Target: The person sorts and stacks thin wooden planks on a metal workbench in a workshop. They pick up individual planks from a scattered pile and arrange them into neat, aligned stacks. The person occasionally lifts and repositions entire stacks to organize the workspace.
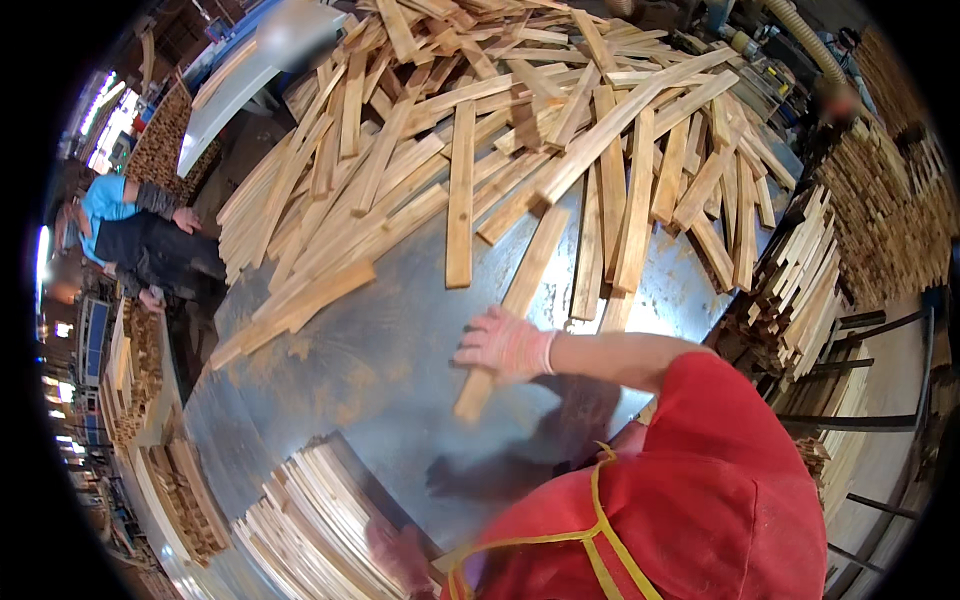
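My right hand (pixel 505 345), in a pale pinkish glove, is closed over a narrow wooden board (pixel 537 262) above the metal table (pixel 400 400). The board slants from the edge of a big loose pile of boards (pixel 460 190) toward me, its near end sticking out past my fingers. Low in the picture, my left hand (pixel 400 555) is blurred beside a neat row of pale wooden strips (pixel 315 525). Its fingers are too smeared to make out. A dark strip-shaped edge (pixel 365 480) runs along the right side of that row.
Stacked timber (pixel 880 210) and a metal rack (pixel 860 420) stand on the right. At the left, a person in a blue shirt (pixel 110 205) stands near the table, with a small bundle of strips (pixel 185 500) lower down. Another person (pixel 845 45) is at far right.
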Demonstrator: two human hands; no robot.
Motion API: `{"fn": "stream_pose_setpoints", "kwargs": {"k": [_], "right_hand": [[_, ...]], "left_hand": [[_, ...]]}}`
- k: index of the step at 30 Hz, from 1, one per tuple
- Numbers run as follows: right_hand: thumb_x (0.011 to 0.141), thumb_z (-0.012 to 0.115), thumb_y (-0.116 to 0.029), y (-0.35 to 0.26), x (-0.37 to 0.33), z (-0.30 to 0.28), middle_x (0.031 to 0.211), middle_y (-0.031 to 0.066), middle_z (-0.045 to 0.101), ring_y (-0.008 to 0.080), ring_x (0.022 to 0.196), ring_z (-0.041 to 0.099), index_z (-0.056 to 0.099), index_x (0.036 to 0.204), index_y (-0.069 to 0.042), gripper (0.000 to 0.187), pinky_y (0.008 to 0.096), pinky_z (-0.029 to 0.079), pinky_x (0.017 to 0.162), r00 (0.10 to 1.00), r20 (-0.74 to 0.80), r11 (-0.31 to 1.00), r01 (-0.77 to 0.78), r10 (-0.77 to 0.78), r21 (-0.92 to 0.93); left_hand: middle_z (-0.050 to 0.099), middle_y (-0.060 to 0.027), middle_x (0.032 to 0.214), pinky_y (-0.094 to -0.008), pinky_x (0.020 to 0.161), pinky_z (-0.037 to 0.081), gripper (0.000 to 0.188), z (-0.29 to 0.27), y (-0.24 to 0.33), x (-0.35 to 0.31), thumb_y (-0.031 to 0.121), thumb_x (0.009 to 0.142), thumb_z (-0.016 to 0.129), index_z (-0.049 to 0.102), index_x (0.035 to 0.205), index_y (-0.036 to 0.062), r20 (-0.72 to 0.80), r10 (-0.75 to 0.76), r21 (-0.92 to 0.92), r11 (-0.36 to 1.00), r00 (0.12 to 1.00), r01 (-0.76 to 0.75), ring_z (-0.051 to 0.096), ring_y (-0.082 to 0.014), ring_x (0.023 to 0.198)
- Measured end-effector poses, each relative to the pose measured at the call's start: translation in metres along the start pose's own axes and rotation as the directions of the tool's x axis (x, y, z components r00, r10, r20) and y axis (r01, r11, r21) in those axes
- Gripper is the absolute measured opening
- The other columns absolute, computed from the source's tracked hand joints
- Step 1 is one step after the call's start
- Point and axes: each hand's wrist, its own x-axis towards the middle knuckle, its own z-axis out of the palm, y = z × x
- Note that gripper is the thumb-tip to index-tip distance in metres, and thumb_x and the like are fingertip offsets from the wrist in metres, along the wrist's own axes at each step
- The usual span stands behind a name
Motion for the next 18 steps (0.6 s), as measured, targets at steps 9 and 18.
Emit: {"fn": "stream_pose_setpoints", "kwargs": {"k": [9, 18], "right_hand": [[0.085, 0.078, -0.040, 0.253, -0.179, -0.017, 0.149, 0.0242, 0.061, 0.0357, 0.135, 0.059, 0.057, 0.152, -0.002, 0.080, 0.0486, 0.044, 0.118, 0.127, -0.704, 0.254, -0.964, 0.699, 0.078], [0.092, 0.072, -0.008, 0.008, -0.122, 0.054, 0.116, 0.0099, 0.064, 0.0212, 0.100, 0.067, 0.045, 0.153, -0.002, 0.066, 0.0369, 0.060, 0.084, 0.471, -0.045, 0.041, 0.020, 0.881, 0.999]], "left_hand": [[0.070, -0.0182, 0.117, -0.0520, 0.096, 0.054, 0.066, 0.165, 0.186, 0.051, 0.037, 0.080, 0.086, 0.065, 0.132, 0.0028, 0.338, 0.612, 0.151, 0.714, 0.715, -0.683, 0.066, -0.0424, 0.110], [0.070, -0.0077, 0.120, -0.0309, 0.092, 0.051, 0.066, 0.074, 0.103, 0.012, 0.028, 0.096, 0.069, 0.056, 0.156, 0.0028, 0.628, 0.247, -0.587, 0.773, 0.738, 0.241, 0.063, -0.0149, 0.105]]}}
